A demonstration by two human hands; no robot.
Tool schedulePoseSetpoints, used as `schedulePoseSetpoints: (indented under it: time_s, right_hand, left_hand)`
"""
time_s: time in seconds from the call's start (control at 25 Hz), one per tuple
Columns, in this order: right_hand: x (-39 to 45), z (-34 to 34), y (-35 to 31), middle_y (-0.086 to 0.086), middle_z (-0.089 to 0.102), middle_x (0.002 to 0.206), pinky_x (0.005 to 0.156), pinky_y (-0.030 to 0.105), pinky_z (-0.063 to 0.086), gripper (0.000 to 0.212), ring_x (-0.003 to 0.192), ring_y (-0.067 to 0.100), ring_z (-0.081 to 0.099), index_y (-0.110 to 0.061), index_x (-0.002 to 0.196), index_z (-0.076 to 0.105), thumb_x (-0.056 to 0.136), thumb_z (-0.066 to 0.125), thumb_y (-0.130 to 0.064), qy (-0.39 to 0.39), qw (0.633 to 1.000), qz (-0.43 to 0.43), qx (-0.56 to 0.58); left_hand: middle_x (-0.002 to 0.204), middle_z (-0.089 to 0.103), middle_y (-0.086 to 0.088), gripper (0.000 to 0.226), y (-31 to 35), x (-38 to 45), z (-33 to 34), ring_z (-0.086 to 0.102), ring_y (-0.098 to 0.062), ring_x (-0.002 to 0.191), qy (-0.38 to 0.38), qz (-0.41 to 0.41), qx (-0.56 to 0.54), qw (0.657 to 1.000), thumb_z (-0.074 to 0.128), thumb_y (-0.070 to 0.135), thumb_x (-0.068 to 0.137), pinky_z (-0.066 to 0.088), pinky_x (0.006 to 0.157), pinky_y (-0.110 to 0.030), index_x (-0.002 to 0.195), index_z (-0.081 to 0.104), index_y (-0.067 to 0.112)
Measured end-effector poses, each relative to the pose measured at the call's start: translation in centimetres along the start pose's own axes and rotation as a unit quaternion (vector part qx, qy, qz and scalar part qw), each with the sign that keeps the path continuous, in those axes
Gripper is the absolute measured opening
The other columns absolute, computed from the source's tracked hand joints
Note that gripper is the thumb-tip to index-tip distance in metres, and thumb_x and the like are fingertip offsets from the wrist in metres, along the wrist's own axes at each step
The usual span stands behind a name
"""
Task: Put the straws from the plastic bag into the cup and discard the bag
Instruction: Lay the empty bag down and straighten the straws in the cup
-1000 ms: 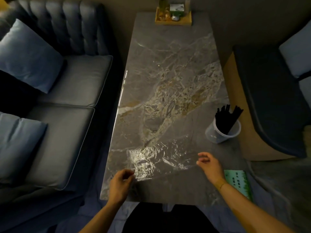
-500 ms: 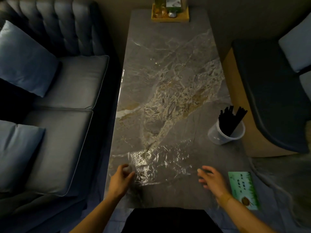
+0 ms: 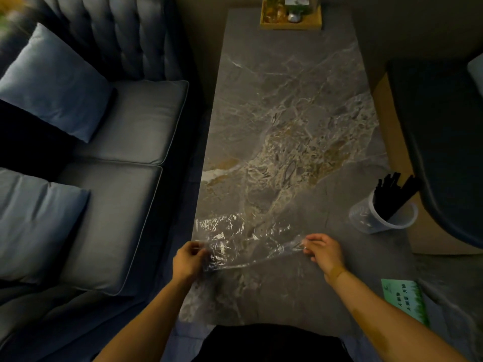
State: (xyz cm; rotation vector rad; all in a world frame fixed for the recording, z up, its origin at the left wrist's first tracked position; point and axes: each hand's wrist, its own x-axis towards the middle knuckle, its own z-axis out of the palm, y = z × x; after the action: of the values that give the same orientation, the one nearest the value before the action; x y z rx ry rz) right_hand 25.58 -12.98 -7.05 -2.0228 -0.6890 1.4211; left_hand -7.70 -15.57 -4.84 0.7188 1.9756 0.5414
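The empty bag (image 3: pixel 243 244) is pinched at both ends, left hand (image 3: pixel 188 259) and right hand (image 3: pixel 322 250), low over the table (image 3: pixel 287 105). Straws (image 3: pixel 392 194) are already in the cup (image 3: pixel 383 218). Thin film could slip free or be torn if pulled apart.

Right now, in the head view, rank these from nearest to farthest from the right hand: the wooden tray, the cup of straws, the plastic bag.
1. plastic bag: pinched by the right hand at its right edge.
2. cup: near the table's right edge, holding black straws.
3. wooden tray: at the table's far end.
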Motion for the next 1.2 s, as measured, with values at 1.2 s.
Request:
schedulePoseSetpoints:
  time_s: [1.2]
  right_hand:
    - [0.1,-26.1,-3.2,0.002,0.061,0.125,0.09,0.034,0.048,0.055,0.115,0.023,0.054,-0.025,0.125,0.055,0.08,0.065,-0.055,0.029,0.89,-0.287,-0.353]
  left_hand:
    - [0.115,0.058,0.011,0.065,16.8,-8.6,19.7,0.058,-0.005,0.102,-0.152,0.407,0.32,0.842,0.054,0.078,0.07,0.052,0.086,-0.027,0.122,0.051,0.039]
